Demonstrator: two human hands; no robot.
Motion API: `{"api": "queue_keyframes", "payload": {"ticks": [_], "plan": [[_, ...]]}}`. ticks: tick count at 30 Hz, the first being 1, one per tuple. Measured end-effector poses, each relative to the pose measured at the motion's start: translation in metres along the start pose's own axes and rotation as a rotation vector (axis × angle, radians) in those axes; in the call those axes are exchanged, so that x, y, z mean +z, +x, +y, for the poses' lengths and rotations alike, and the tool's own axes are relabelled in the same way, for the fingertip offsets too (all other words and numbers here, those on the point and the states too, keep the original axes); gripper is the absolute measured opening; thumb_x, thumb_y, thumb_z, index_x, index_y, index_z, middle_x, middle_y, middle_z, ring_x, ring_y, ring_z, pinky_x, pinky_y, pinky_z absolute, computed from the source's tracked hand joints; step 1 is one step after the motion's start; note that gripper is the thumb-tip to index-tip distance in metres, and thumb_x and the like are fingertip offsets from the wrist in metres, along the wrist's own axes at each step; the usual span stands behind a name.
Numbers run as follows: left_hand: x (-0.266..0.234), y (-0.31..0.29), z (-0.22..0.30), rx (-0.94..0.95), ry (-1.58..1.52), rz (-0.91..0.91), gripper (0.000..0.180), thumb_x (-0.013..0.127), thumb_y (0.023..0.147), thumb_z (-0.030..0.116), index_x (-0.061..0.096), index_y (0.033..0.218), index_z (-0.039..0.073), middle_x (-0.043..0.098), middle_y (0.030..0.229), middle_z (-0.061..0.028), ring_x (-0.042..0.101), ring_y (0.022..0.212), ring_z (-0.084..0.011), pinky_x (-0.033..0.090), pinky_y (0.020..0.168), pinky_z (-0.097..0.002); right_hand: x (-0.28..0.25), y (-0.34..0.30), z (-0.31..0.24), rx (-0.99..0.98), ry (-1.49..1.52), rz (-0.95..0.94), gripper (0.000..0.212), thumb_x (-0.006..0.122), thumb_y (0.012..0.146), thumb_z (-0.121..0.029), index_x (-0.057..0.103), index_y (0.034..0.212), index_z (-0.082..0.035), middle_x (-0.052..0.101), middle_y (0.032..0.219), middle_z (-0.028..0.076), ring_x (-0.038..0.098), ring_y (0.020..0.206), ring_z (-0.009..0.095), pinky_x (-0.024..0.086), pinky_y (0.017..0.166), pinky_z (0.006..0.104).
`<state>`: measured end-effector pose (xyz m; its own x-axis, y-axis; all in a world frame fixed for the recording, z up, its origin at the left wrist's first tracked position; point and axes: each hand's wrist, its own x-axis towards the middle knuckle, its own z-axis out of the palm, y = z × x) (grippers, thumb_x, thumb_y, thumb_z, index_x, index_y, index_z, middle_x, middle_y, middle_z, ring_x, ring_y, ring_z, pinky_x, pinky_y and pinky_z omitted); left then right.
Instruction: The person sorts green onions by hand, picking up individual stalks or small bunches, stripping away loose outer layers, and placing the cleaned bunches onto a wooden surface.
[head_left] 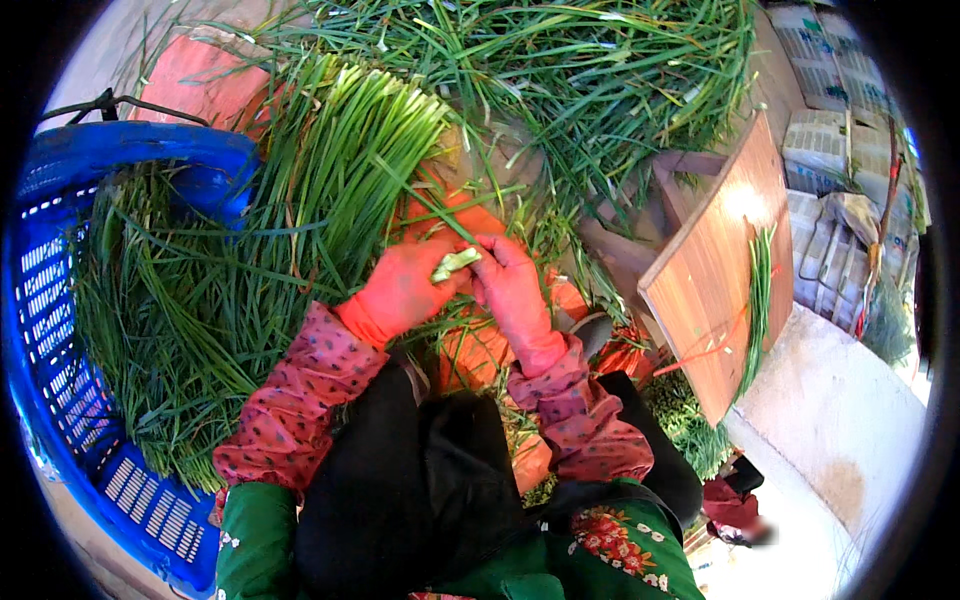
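Both of my hands wear orange-red gloves and meet above my lap. My left hand [405, 285] is closed round a small bunch of green chive-like stalks [457, 263], their pale ends poking out past the thumb. Close against it, my right hand [512, 290] pinches the end of a single green stalk [440, 212] that slants up and to the left. A thick layer of trimmed stalks [350, 140] lies just beyond my left hand, pale ends aligned toward the right. Part of the held bunch is hidden by the gloves.
At left, a blue plastic basket [45, 330] holds many green stalks. A large loose heap of greens [600, 70] spreads at the back. A tilted wooden board [715, 280] stands at right, with a few stalks [760, 300] and a red tie on it. Wrapped bundles [830, 150] are stacked behind.
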<state>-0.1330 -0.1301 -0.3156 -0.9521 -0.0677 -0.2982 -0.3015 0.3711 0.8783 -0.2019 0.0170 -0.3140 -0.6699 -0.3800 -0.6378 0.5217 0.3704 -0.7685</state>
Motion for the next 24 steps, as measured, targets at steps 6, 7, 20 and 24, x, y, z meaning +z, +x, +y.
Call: {"api": "queue_keyframes", "payload": {"ticks": [6, 7, 20, 24], "plan": [[-0.049, -0.015, 0.009, -0.259, -0.839, 0.111, 0.023, 0.058, 0.088, 0.008, 0.058, 0.111, 0.006, 0.058, 0.077, -0.0003, 0.057, 0.063, -0.0099, 0.047, 0.053, -0.0242, -0.091, 0.007, 0.053, -0.024, -0.82, 0.246, 0.024, 0.054, 0.089, -0.026, 0.063, 0.098, -0.006, 0.062, 0.07, 0.009, 0.056, 0.056, 0.019, 0.045, 0.055, 0.0313], [-0.062, -0.017, 0.022, -0.251, -0.786, 0.13, 0.037, 0.058, 0.087, 0.007, 0.053, 0.124, 0.006, 0.058, 0.078, -0.002, 0.056, 0.061, -0.0105, 0.047, 0.052, -0.0244, -0.087, 0.006, 0.059, -0.15, -0.913, 0.28, 0.026, 0.055, 0.088, -0.028, 0.062, 0.098, -0.006, 0.062, 0.072, 0.01, 0.058, 0.06, 0.022, 0.046, 0.059, 0.0329], [-0.103, -0.059, 0.072, -0.404, -0.793, -0.044, 0.02, 0.059, 0.085, 0.006, 0.064, 0.103, -0.002, 0.062, 0.07, -0.007, 0.056, 0.054, -0.0117, 0.046, 0.053, -0.0264, 0.046, 0.169, 0.001, 0.054, 0.036, 0.177, 0.051, 0.067, 0.079, -0.035, 0.056, 0.112, 0.003, 0.065, 0.096, 0.009, 0.062, 0.075, 0.015, 0.048, 0.062, 0.031], [-0.102, -0.061, 0.085, -0.367, -0.943, -0.239, 0.018, 0.061, 0.084, 0.004, 0.064, 0.1, -0.004, 0.061, 0.067, -0.0067, 0.057, 0.056, -0.0121, 0.046, 0.053, -0.0251, 0.062, 0.208, 0.007, -0.225, -0.11, 0.388, 0.049, 0.069, 0.077, -0.032, 0.057, 0.108, 0.003, 0.064, 0.093, 0.009, 0.06, 0.077, 0.014, 0.046, 0.064, 0.0293]]}}
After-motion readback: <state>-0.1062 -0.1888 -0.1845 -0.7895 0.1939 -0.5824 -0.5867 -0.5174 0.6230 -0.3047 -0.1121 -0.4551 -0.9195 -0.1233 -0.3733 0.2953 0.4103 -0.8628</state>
